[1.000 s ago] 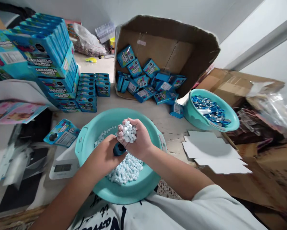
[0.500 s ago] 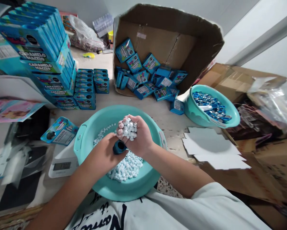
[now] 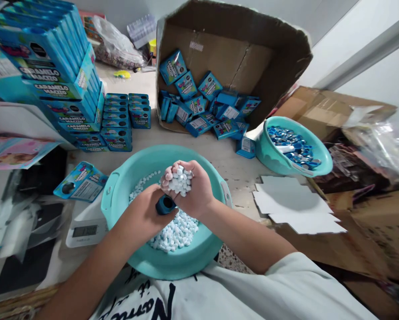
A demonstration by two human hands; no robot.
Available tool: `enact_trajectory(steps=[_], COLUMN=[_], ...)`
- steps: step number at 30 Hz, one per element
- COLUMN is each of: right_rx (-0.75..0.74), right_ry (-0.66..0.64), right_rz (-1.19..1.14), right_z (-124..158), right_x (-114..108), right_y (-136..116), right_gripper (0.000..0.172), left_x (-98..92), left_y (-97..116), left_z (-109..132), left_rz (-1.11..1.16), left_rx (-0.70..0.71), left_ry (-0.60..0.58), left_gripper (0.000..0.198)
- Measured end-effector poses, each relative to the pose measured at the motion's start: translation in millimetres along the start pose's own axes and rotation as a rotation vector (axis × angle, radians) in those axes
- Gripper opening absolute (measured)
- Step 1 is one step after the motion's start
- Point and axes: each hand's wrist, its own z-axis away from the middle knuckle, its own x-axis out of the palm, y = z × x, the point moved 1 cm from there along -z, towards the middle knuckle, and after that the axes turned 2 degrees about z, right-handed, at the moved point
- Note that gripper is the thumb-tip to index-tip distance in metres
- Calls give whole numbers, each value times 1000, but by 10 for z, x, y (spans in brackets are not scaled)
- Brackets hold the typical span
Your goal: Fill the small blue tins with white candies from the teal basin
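Boxes [image 3: 119, 120] crowd behind the basin [image 3: 119, 195]; my left hand [image 3: 146, 213] grips a tube [image 3: 165, 204], right hand [image 3: 189, 191] cupping candies [image 3: 179, 180] just above.

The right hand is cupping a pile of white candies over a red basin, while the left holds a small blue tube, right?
Not quite: the basin is teal, not red, as the head view shows. The right hand does cup white candies over it, and the left hand holds the small blue tube.
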Motion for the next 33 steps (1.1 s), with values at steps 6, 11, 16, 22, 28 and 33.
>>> enact_trajectory(steps=[6,11,16,22,28,33], right_rx=[-34,-13,-37,-52,-92,-113], right_ry=[12,1,-27,-35,-39,-47], right_rz=[53,81,82,89,153,156], right_z=[-3,-2,1,2,10,26], right_x=[-11,-7,-6,-1,11,17], right_y=[13,18,18,32,41,22], right_gripper=[22,20,16,17,26,29], left_x=[19,14,8,10,6,9], left_y=[-3,10,15,6,39,37], left_z=[-11,-1,-1,-5,-20,-19], left_rz=[-3,-18,-37,-59,-20,-39], left_rx=[26,-3,9,36,16,1], left_ry=[16,22,11,21,13,6], left_gripper=[23,27,25,26,20,23])
